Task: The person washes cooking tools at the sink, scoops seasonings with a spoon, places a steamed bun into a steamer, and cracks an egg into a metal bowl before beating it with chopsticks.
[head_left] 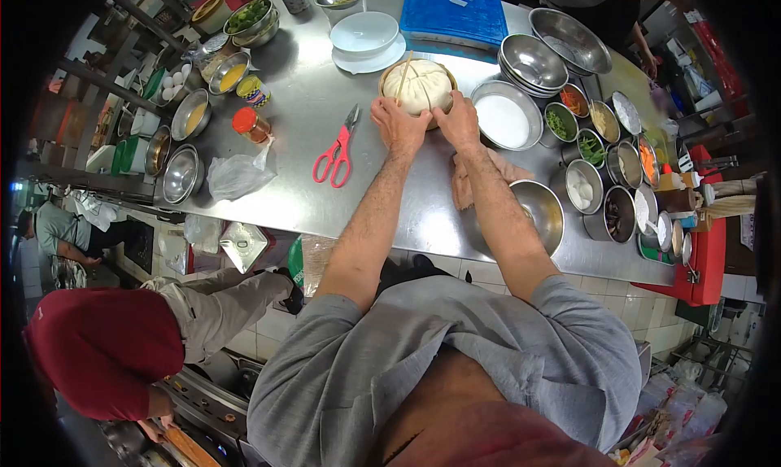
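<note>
Bundle sits pleats up, thin stick pointing away.

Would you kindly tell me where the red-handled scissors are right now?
In the head view, the red-handled scissors lie on the steel table, just left of the person's left hand.

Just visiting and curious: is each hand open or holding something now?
Left hand: curled at the near-left edge of the white bundle; grip unclear.
Right hand: curled at its near-right edge; grip unclear.
</note>
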Demonstrator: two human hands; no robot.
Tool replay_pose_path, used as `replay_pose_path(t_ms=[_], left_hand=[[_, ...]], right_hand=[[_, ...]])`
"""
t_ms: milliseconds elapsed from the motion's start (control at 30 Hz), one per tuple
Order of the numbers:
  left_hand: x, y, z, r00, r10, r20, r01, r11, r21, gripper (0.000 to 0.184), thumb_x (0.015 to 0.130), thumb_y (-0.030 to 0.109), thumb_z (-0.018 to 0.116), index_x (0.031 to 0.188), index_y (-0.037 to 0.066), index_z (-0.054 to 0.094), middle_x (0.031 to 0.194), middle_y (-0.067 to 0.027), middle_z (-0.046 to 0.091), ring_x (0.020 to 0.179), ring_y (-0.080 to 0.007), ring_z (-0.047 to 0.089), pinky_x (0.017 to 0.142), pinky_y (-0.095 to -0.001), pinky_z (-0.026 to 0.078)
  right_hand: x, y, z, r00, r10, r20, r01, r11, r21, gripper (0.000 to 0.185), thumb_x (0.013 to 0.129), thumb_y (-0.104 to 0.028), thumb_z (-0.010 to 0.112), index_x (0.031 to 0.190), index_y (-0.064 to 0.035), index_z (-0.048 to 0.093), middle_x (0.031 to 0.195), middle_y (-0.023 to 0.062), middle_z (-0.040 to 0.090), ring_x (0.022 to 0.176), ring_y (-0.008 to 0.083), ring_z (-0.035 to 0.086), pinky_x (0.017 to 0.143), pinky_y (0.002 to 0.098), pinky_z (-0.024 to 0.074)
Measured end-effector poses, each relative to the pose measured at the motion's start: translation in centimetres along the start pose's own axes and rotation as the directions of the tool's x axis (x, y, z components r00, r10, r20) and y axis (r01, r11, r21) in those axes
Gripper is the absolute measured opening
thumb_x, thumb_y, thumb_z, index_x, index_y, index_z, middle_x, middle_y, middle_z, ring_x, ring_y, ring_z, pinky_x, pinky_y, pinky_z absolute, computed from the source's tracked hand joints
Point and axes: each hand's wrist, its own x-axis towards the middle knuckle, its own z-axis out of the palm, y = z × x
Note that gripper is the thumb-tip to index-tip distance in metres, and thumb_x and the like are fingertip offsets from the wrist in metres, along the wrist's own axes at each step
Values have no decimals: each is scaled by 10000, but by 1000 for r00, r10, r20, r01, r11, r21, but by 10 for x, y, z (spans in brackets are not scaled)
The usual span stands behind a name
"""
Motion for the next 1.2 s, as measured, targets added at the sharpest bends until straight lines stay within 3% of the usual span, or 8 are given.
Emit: replay_pose_path(t_ms=[400,467,533,733,800,900,1033,1200], left_hand=[[-6,-18,-11,997,54,-50,-58,994,-91,550,646,265,702,967,-16,354,1052,-191,346,1037,-323,303,927,-456,247],[-9,-36,-26,991,26,-131,-51,980,-194,431,707,212,663,940,-33,395,1003,-215,393,1004,-334,345,897,-447,289],[-22,-58,-44,987,103,-123,-104,995,-1,254,746,103,589,908,-37,453,932,-241,433,952,-357,390,857,-446,329],[-84,-93,-71,955,-249,162,225,962,157,294,673,-41,523,959,-85,473,991,-276,432,861,-394,502,752,-450,432],[-101,-84,-75,990,-139,1,138,984,114,315,684,-35,525,988,-81,455,1005,-272,423,828,-396,516,704,-458,450],[-113,-69,-69,975,-219,-41,222,970,101,335,691,-25,530,1013,-65,447,1005,-253,426,838,-396,506,725,-471,445],[-126,-76,-56,998,-43,44,41,998,41,339,690,-31,532,1021,-31,460,1045,-222,415,893,-391,492,781,-450,434],[-157,-70,-106,995,78,65,-83,994,65,409,712,20,579,1102,-5,461,1151,-201,400,1051,-372,443,884,-414,406]], right_hand=[[-3,13,-3,984,-178,17,177,983,43,348,723,-117,589,1045,-7,519,1058,247,467,963,392,511,850,420,431],[-11,11,0,970,-241,3,241,970,4,282,718,-60,570,997,-19,551,1091,237,447,976,382,507,860,414,428],[-18,9,1,933,-361,-7,361,932,-22,262,683,-33,579,944,-21,569,1087,221,464,991,374,494,853,418,422],[-8,23,29,837,-544,-66,523,829,-197,319,604,-127,743,876,-43,600,969,152,513,929,328,456,828,439,362],[-11,21,34,794,-604,-67,576,784,-231,325,616,-122,733,904,-60,594,987,129,506,966,344,421,834,446,356],[-13,17,39,737,-675,18,664,719,-203,276,631,-97,707,866,-47,572,930,113,509,924,339,424,826,436,358],[-18,6,38,788,-613,59,612,769,-185,249,638,-96,704,825,-30,553,866,114,518,885,329,435,804,429,354],[-5,2,23,692,-721,37,712,673,-201,271,626,-149,732,780,-18,550,802,130,544,795,327,483,761,437,348]])
